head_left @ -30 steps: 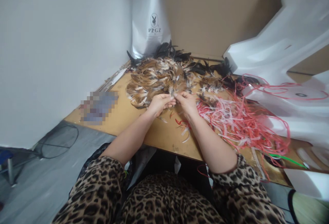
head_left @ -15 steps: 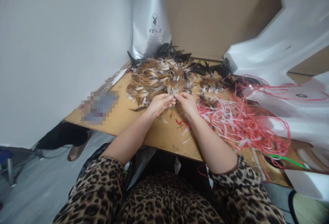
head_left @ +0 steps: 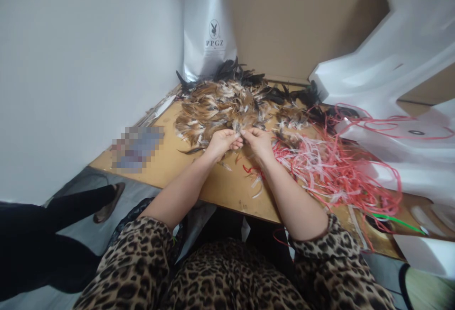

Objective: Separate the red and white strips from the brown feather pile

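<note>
Your left hand [head_left: 221,142] and right hand [head_left: 259,142] meet fingertip to fingertip at the near edge of the feather pile [head_left: 222,108]; both are closed in a pinch on a small tuft of feathers [head_left: 240,130] held between them, just above the wooden tabletop [head_left: 177,168]; how many feathers the tuft holds cannot be told; the remaining fingers of each hand are curled in; the feather pile is brown and white, with black feathers [head_left: 234,70] along its far side; beyond the pile a white bag [head_left: 209,30] marked PPGZ stands upright against the cardboard wall [head_left: 291,16]; to the right of the pile a tangle of red and pink strips [head_left: 330,168] spreads over the tabletop, touching your right wrist; a few loose feathers and red scraps [head_left: 250,172] lie on the tabletop nearer you than the pile, under your forearms; white foam pieces [head_left: 391,63] are stacked further right of the pile, past the strips; left of the pile, at the table's edge, sits a blurred-out patch [head_left: 137,148]; well left of the pile, on the grey floor, another person's leg in dark trousers [head_left: 42,234] with a brown shoe [head_left: 108,203] is in view.
</note>
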`<action>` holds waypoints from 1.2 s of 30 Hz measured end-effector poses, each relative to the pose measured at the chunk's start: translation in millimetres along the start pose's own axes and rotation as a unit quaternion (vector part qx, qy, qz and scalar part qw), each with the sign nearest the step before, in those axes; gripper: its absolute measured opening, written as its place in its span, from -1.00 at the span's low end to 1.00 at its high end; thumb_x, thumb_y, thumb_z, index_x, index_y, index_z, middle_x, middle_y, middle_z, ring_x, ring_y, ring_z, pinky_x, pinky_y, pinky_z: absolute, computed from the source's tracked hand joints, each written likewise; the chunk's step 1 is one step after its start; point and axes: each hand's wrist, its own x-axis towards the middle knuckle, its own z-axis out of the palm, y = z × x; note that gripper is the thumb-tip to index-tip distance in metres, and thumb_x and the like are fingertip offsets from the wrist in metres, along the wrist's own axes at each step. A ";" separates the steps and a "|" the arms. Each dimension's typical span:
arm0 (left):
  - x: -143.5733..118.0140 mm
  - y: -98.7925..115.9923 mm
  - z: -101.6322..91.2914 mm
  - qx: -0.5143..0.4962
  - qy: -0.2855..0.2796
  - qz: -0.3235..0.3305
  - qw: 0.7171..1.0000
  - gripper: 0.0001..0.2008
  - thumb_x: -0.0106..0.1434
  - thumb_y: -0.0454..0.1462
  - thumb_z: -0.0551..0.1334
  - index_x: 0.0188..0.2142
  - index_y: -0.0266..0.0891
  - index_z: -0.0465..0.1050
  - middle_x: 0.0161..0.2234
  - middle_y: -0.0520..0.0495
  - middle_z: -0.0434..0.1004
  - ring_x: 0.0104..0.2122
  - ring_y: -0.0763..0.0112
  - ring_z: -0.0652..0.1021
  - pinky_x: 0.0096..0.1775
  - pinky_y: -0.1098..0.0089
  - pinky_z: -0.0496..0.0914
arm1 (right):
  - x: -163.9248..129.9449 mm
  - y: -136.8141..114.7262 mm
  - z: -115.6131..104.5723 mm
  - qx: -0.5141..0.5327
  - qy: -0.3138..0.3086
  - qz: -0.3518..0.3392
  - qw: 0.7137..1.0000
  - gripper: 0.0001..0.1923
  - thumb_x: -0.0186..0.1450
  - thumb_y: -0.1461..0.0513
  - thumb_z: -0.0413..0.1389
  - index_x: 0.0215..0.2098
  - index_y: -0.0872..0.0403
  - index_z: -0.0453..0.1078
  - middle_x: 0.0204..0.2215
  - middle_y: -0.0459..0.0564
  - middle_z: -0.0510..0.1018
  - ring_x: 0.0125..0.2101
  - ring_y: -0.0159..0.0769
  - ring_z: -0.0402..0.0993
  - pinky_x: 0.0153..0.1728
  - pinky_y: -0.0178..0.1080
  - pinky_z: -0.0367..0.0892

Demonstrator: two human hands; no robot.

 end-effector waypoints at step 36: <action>0.4 -1.2 -6.5 -0.031 -0.062 -0.025 0.997 -0.82 0.03 -0.29 0.33 -0.40 -0.39 0.46 -0.47 -0.08 0.53 -0.54 0.63 0.48 -0.44 0.58 0.33 | -0.9 -0.5 0.9 0.064 -0.029 0.037 0.997 -0.71 -0.07 0.06 0.26 -0.57 0.10 0.35 -0.64 -0.16 0.41 -0.62 -0.49 0.24 -0.54 -0.36 0.17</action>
